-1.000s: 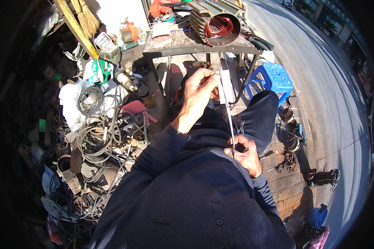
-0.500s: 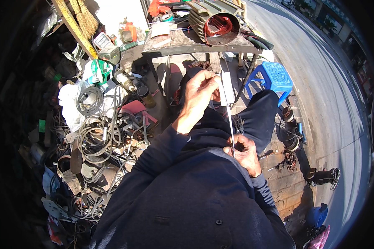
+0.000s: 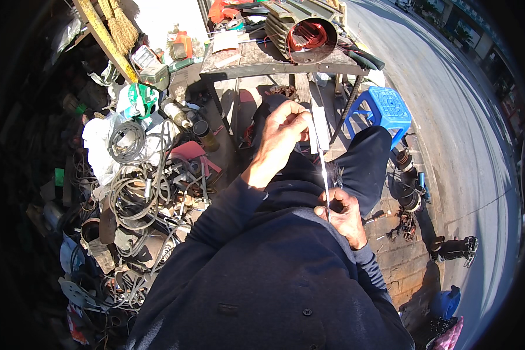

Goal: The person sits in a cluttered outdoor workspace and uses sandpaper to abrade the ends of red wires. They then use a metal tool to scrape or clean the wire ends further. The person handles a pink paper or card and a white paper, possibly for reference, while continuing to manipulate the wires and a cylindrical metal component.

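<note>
Over my lap, my left hand (image 3: 284, 131) is closed, thumb and fingertips pinching the edge of a white strip (image 3: 321, 131) that looks like folded paper or card. A thin, shiny, blade-like strip (image 3: 324, 175) runs down from beside the white piece. Lower down, my right hand (image 3: 344, 216) is closed round the thin strip's lower end, which its fingers partly hide. Sunlight glints off the middle of the thin strip. Whether the two strips are joined, I cannot tell.
Ahead is a worn wooden table (image 3: 248, 55) bearing a finned motor housing (image 3: 280, 38) with red windings inside. A blue plastic stool (image 3: 388, 108) stands to its right. Coiled cables (image 3: 128, 195) and scrap heap up on my left. A road (image 3: 461, 105) runs along the right.
The white strip has turned a little, so two panels of it now show. A brighter glint appears on the thin strip. Both hands stay nearly in place.
</note>
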The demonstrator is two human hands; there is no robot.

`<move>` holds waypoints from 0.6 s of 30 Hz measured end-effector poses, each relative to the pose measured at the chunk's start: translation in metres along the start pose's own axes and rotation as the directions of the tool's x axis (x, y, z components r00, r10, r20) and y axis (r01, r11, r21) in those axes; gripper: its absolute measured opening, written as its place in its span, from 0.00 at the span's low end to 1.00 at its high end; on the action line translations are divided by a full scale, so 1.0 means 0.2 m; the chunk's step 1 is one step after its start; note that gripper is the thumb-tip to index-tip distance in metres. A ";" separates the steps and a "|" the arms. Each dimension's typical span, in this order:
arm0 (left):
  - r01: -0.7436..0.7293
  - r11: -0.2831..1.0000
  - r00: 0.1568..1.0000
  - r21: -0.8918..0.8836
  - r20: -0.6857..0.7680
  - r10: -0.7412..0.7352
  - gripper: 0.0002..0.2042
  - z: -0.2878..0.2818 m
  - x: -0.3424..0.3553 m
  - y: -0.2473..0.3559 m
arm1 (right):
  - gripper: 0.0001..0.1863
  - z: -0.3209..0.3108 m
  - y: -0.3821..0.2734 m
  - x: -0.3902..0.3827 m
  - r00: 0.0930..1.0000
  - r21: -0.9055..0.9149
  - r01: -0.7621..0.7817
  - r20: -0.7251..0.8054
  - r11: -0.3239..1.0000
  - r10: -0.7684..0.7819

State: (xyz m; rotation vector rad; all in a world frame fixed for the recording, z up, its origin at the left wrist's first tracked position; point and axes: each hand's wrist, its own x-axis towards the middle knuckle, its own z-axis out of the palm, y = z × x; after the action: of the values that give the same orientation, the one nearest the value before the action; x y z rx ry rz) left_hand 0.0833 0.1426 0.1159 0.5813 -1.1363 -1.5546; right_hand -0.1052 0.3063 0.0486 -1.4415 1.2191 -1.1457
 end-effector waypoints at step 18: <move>-0.122 0.992 0.982 -0.030 -0.147 0.117 0.07 -0.02 0.20 0.03 | 0.10 -0.06 0.06 0.00 0.997 -0.052 -0.058 0.049 0.997 0.060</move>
State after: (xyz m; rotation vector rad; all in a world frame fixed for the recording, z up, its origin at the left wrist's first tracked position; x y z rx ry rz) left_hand 0.0773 0.1048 0.1272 0.5798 -1.0098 -1.4055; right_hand -0.1187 0.3040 0.0391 -1.4537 1.2546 -1.0393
